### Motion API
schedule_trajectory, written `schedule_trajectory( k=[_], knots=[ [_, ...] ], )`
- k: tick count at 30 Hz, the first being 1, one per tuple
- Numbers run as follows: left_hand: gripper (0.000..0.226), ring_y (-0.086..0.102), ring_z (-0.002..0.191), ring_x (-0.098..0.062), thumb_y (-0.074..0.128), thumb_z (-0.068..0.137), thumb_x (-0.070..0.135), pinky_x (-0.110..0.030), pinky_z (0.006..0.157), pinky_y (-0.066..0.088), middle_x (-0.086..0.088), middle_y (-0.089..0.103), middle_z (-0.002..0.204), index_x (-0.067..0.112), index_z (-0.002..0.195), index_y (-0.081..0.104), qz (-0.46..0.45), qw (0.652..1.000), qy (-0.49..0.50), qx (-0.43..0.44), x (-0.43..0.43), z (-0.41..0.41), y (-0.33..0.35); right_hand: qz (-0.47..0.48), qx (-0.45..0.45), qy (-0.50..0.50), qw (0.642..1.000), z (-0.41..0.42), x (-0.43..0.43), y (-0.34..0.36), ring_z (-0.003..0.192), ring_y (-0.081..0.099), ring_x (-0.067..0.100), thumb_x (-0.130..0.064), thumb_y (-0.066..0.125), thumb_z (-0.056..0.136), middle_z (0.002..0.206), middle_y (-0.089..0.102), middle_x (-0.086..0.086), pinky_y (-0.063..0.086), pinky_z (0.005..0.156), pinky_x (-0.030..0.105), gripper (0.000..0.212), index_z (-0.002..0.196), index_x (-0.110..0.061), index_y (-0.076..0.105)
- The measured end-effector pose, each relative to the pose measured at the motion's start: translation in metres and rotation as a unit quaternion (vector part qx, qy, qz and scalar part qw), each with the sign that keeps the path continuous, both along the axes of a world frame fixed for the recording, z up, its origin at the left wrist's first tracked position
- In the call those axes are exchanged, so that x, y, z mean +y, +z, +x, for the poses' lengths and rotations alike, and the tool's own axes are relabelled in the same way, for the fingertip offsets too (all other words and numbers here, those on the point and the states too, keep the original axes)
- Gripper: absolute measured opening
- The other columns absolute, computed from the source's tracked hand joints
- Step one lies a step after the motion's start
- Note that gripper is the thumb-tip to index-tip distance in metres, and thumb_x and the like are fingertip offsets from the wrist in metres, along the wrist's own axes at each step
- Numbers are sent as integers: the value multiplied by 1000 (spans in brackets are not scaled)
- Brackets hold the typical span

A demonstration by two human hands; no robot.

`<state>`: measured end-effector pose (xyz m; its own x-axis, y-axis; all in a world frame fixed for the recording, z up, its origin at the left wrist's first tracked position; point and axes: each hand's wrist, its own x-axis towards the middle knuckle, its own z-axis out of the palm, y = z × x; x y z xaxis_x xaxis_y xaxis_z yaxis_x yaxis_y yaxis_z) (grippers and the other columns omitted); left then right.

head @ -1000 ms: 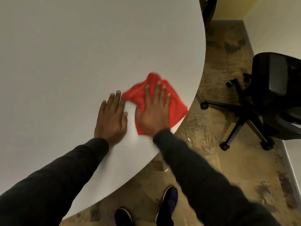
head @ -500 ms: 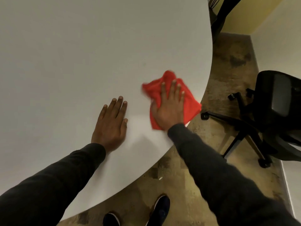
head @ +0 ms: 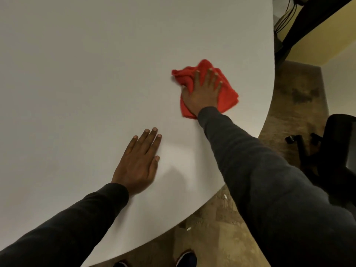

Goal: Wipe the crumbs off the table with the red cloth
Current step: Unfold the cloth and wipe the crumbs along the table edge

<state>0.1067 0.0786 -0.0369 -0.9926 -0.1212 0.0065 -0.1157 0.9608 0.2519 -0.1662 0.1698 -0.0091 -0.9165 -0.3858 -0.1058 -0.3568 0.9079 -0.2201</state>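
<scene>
The right hand (head: 202, 93) lay spread, flat on the crumpled red cloth (head: 227, 93), soft and probably bunching easily, left hand (head: 138, 164) flat on the white surface (head: 86, 74).

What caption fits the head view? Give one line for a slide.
Right hand pressed flat on a red cloth near the edge of the white table; left hand lies flat on the tabletop.
</scene>
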Motion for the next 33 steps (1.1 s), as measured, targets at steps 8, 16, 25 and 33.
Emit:
schedule_trajectory(
  k=[8,16,25,33],
  knots=[
    [61,12,157,-22,30,102,31,-46,126,16,-7,16,169,11,159,25,-4,1000,-3,0,1,0,2,-41,22,200,979,119,113,-22,160,-3,30,-50,30,103,174,-1,8,-2,128,55,70,165,-28,7],
    [61,4,157,-18,26,103,33,-43,127,10,-4,9,170,15,161,16,-7,1000,1,-9,0,0,-1,22,-8,-76,997,-16,79,-8,156,1,48,-53,35,103,169,2,28,2,124,64,76,164,-14,14],
    [61,12,157,-21,31,102,31,-44,126,13,-5,15,169,14,160,22,-12,1000,-1,-6,0,0,0,-37,29,112,993,202,133,-31,159,-8,37,-59,28,101,172,-6,16,-7,126,59,77,165,-24,4],
    [61,8,157,-18,28,102,32,-41,127,9,-2,11,170,16,161,19,-10,1000,0,-5,1,1,0,1,-13,-115,993,16,167,-13,157,-2,45,-56,35,104,171,-1,23,6,121,71,73,165,-21,14]
  ],
)
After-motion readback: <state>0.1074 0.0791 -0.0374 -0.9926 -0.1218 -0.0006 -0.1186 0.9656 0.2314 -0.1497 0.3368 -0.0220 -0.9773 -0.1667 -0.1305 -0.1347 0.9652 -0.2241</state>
